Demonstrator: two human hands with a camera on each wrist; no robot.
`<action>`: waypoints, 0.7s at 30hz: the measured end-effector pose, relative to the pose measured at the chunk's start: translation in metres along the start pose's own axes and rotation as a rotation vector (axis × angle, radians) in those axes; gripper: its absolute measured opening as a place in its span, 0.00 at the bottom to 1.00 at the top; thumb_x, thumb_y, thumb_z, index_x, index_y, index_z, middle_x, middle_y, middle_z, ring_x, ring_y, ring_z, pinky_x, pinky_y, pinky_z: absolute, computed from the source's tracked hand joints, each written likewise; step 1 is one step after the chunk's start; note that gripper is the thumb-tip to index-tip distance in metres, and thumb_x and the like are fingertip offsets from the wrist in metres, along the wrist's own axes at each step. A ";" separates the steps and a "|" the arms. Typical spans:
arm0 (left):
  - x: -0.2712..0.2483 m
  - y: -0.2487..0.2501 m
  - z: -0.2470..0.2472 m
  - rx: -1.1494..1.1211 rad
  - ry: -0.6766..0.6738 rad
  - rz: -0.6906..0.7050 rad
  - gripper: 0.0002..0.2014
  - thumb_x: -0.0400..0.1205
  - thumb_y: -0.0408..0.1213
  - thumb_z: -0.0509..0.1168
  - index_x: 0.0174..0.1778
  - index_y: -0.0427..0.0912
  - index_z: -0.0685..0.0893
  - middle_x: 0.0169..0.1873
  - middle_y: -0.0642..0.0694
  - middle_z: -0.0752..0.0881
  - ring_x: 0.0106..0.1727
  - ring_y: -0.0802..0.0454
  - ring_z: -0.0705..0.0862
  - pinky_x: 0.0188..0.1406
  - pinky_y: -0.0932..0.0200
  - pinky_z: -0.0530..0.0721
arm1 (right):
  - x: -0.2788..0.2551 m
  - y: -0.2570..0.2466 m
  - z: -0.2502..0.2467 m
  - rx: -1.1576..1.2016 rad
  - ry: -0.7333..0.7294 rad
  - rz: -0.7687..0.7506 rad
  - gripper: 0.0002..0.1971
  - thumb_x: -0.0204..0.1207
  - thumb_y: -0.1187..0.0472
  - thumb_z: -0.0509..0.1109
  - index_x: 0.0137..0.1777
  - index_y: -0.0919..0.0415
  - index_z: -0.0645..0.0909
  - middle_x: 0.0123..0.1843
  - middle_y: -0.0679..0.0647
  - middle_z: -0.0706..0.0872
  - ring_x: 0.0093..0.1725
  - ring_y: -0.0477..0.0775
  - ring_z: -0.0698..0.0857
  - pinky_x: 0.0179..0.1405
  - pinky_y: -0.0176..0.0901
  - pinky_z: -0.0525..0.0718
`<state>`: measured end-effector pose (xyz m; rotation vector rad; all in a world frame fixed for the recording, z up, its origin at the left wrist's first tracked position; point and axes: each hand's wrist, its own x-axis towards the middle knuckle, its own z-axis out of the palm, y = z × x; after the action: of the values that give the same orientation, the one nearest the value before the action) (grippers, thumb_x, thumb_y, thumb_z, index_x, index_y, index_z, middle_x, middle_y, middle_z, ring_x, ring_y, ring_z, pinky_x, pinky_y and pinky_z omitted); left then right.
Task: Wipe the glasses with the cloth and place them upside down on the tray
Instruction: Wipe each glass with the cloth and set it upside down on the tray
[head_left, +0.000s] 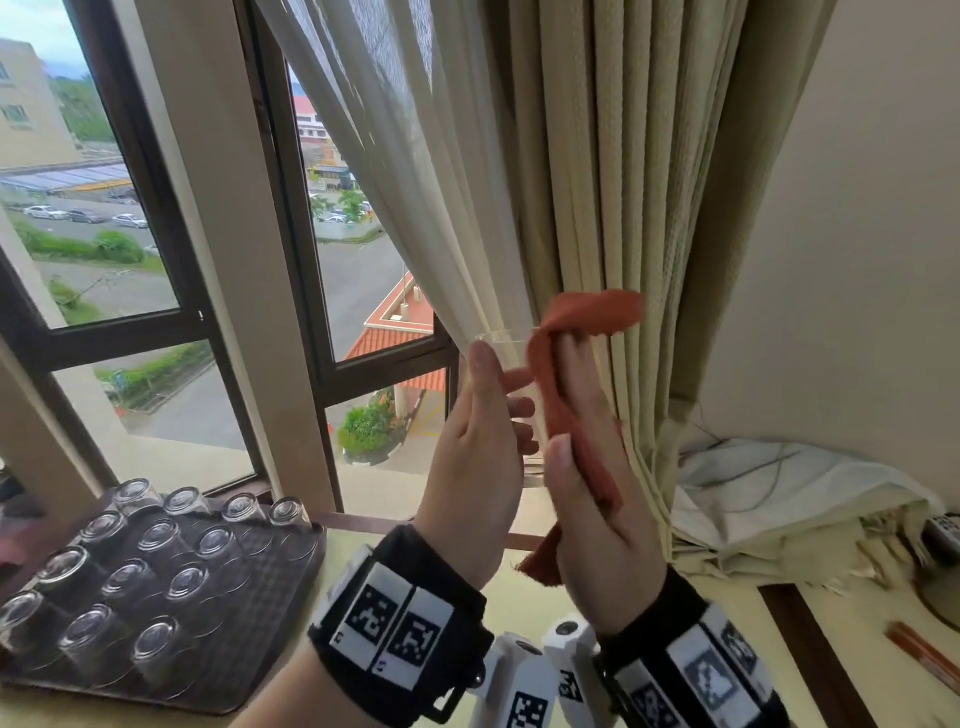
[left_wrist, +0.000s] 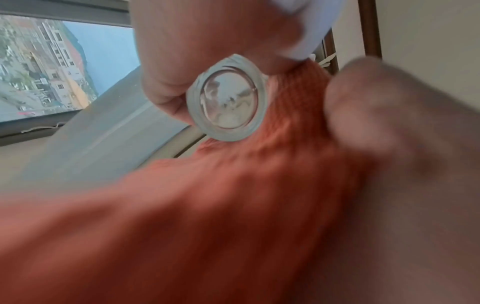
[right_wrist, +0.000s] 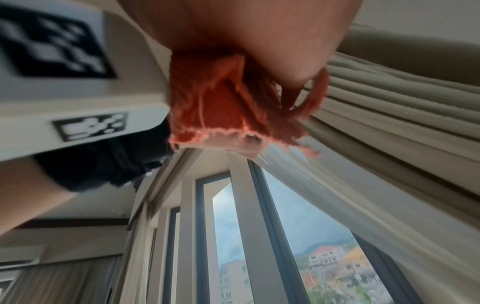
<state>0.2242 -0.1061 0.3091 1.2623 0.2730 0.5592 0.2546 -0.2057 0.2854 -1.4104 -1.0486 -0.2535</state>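
on the far left of the worktop (head_left: 649, 613) lies a dark, patterned tray (head_left: 270, 618), its right edge near the person's left wrist. 14 clear glasses (head_left: 161, 538) stand upside down on it in rows, thick bases up, filling the left and middle of the tray; the strip along its right edge is bare. behind the tray a window (head_left: 130, 208) looks out on a car park and roofs.

right of the tray, raised above the worktop, the left hand (head_left: 480, 457) holds 1 more clear glass (head_left: 511, 353) upright, rim on top. the thumb lies along the near wall and the other fingers curl round the far wall, seen through the glass. the left wrist view looks at the thick round base of this glass (left_wrist: 228, 100), fingers wrapped round its side and orange cloth touching it on the right.

just beside it, the right hand (head_left: 597, 499) presses an orange cloth (head_left: 576, 374) against the right side of the glass. its fingers are straight and close together, the cloth lying between them and the glass, with 1 end flopping above the fingertips and the other hanging below the palm. the right wrist view shows only that bunched, frayed end (right_wrist: 223, 107).

cream curtains (head_left: 597, 182) hang behind both hands. a crumpled white sheet (head_left: 769, 488) lies by the wall at the right, and a reddish stick (head_left: 919, 654) sits near the right edge.
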 end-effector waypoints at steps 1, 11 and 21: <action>0.002 0.001 -0.003 -0.013 0.001 -0.017 0.23 0.93 0.64 0.53 0.58 0.58 0.92 0.56 0.49 0.95 0.60 0.45 0.93 0.68 0.38 0.89 | -0.006 0.000 0.001 -0.077 -0.057 -0.035 0.30 0.94 0.48 0.52 0.93 0.58 0.58 0.94 0.46 0.60 0.93 0.55 0.60 0.88 0.66 0.67; -0.004 0.001 -0.003 0.042 -0.058 -0.020 0.35 0.88 0.68 0.48 0.64 0.44 0.89 0.40 0.49 0.94 0.41 0.55 0.95 0.39 0.62 0.90 | -0.017 0.014 0.008 0.271 0.163 0.374 0.33 0.88 0.39 0.61 0.84 0.62 0.74 0.57 0.50 0.95 0.52 0.49 0.95 0.47 0.44 0.93; 0.009 0.018 -0.014 0.026 0.042 0.026 0.54 0.64 0.91 0.59 0.67 0.46 0.89 0.55 0.43 0.96 0.59 0.46 0.95 0.67 0.42 0.89 | -0.045 0.009 0.012 0.014 -0.125 0.067 0.31 0.92 0.55 0.53 0.94 0.51 0.53 0.96 0.47 0.51 0.94 0.51 0.51 0.90 0.69 0.62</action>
<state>0.2204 -0.0857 0.3234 1.2821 0.3004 0.6074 0.2308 -0.2116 0.2450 -1.4611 -1.1004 -0.1103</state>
